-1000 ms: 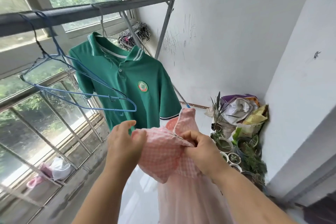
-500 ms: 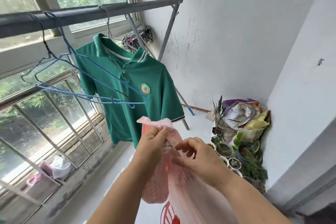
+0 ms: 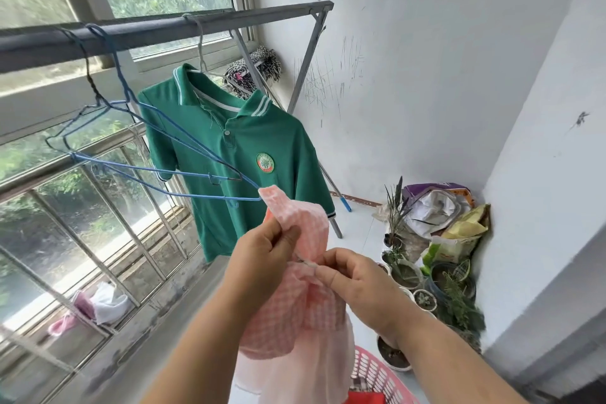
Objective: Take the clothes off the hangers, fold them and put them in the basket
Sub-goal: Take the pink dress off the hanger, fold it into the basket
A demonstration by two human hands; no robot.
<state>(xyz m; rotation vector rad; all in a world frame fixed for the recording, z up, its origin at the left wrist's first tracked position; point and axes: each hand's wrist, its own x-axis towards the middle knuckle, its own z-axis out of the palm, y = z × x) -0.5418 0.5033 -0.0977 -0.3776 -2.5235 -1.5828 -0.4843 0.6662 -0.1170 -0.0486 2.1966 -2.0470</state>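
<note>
A pink checked garment [image 3: 305,311] with a sheer pale skirt hangs in front of me. My left hand [image 3: 262,259] pinches its upper part and my right hand [image 3: 354,282] pinches a seam just beside it. A green polo shirt [image 3: 242,167] hangs on a grey hanger from the drying rack bar [image 3: 164,31]. Two bare wire hangers [image 3: 137,154] hang on the bar to its left. The pink laundry basket [image 3: 377,377] shows at the bottom edge, partly hidden by the garment, with something red inside.
Potted plants [image 3: 426,275] and stuffed bags [image 3: 439,210] crowd the right corner by the white wall. A barred window [image 3: 82,207] runs along the left, with cloths [image 3: 98,302] on its ledge. A striped mop head [image 3: 255,72] leans behind the rack.
My hands drew close together and shifted their hold on the pink garment, the left one rising with a corner of it. The view tilted down, bringing the basket into sight.
</note>
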